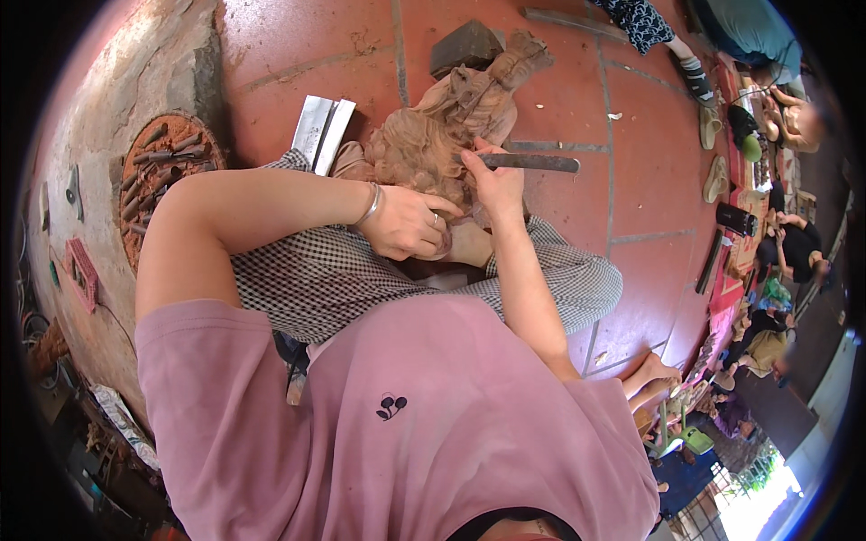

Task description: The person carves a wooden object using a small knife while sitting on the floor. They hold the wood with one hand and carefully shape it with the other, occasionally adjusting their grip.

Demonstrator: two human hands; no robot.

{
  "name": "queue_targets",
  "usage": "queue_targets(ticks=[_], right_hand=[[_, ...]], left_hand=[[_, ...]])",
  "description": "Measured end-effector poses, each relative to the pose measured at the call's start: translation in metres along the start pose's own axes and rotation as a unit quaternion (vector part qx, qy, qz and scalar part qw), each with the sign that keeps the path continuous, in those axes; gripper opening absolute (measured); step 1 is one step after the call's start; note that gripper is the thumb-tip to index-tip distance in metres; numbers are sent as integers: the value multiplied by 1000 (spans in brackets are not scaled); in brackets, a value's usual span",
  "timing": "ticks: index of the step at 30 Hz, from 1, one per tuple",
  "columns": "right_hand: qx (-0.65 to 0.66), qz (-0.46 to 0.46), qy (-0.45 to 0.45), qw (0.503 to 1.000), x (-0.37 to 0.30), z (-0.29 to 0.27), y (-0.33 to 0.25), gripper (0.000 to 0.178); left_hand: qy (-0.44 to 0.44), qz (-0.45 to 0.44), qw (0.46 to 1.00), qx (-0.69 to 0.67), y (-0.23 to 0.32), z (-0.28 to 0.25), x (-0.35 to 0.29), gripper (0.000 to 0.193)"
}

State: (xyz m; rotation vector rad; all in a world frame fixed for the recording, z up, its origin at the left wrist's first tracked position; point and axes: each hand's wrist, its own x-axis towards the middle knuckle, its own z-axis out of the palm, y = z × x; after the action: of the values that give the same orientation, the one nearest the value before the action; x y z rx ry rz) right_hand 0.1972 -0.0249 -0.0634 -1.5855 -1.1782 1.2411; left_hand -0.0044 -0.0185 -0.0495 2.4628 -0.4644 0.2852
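A carved wooden figure with curly, wavy relief lies on the floor against my crossed legs in checked trousers. My right hand is closed around a long, flat, dark metal bar, which points right beside the carving. My left hand, with a ring and a bracelet, lies at the carving's near end. Its index finger reaches toward the wood while the other fingers curl under; what they hold, if anything, is hidden. Just below the hands a bare foot shows.
A dark block sits behind the carving, and a silvery white angled piece stands left of it. A round tray of chisel-like tools is at left. Other people work along a red mat at right. Wood chips dot the tiles.
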Motion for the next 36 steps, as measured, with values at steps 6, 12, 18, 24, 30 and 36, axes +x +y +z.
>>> queue_targets(ticks=[6,12,18,24,30,36], right_hand=[[30,25,14,999,3,-2,6,27],[-53,-36,15,998,4,2,11,24],[-18,-19,42,999,1,4,5,22],[-34,-17,2,999,3,-4,5,26],[-157,-45,8,986,-1,-1,-18,23],[-47,-1,-38,998,13,-20,7,17]], left_hand=[[0,-1,1000,2,1,-3,1,28],[10,4,1000,16,-1,0,-1,28],[16,10,1000,17,-1,1,0,27],[17,3,1000,6,-1,0,0,29],[19,4,1000,14,0,1,-1,30],[13,12,1000,9,0,-3,2,31]])
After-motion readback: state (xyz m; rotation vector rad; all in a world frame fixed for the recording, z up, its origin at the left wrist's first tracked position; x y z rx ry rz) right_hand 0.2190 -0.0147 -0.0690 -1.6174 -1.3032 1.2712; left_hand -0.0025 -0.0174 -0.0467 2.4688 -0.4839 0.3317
